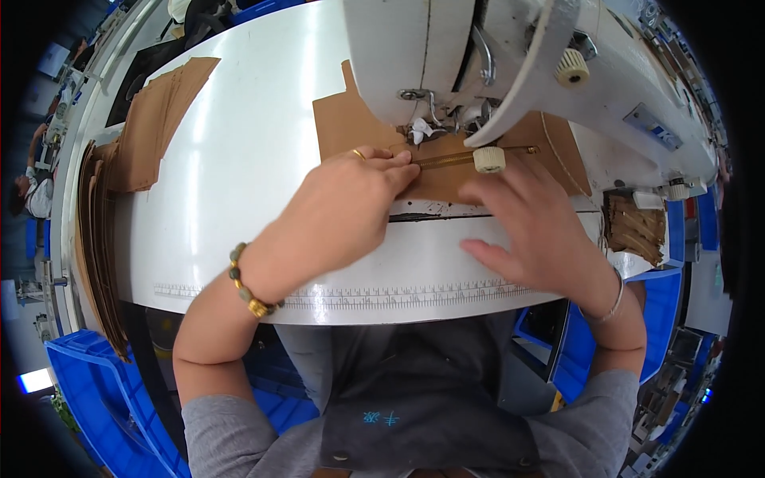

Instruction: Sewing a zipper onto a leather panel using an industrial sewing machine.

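Note:
A brown flat piece (343, 119), leather or card, lies under the white sewing machine's head (382, 56), with a brass-coloured zipper (442, 159) along it below the presser foot area. My left hand (339, 211) rests on the piece at the zipper's left end, fingers bent and pressed together on it. My right hand (526, 227) is by the piece's right part, fingers spread and slightly blurred, thumb out over the white table (215, 223). A round cream knob (489, 159) hides part of the zipper. Whatever lies under my left fingertips is hidden.
Stacked brown pieces (159, 111) lie at the left edge, more (100, 239) beside them. Small brown pieces (633, 227) sit at the right. Blue bins (111, 398) flank the table on both sides. A ruler strip runs along the front edge. Another person (36, 191) is in the far left background.

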